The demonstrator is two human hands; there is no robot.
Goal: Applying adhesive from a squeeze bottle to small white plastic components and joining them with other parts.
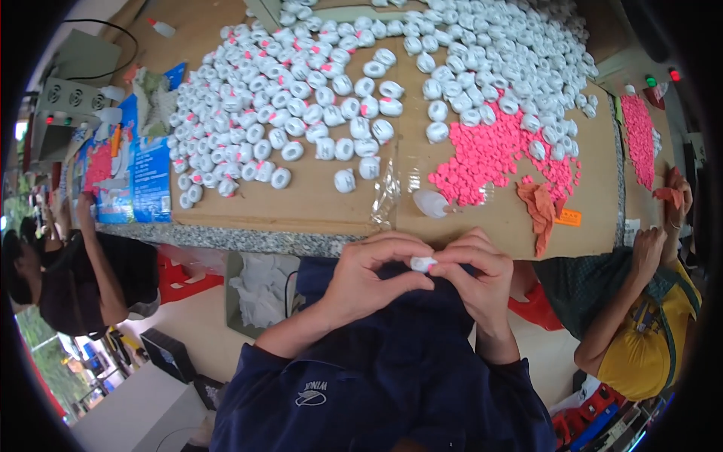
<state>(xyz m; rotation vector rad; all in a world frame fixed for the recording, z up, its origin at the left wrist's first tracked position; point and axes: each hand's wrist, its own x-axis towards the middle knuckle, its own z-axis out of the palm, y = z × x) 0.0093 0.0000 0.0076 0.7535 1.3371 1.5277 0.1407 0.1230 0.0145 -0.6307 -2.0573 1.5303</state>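
bent fingers (410,282) around white piece (421,264)

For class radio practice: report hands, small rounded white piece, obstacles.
Left hand, right hand pinching white piece. Tiny pink bit at piece's right edge. Translucent white bottle beyond, not touching hands.

A small, rounded white piece (420,264) is held near center view, toward four o'clock, a bright pink part (432,267) showing at its four-o'clock edge.
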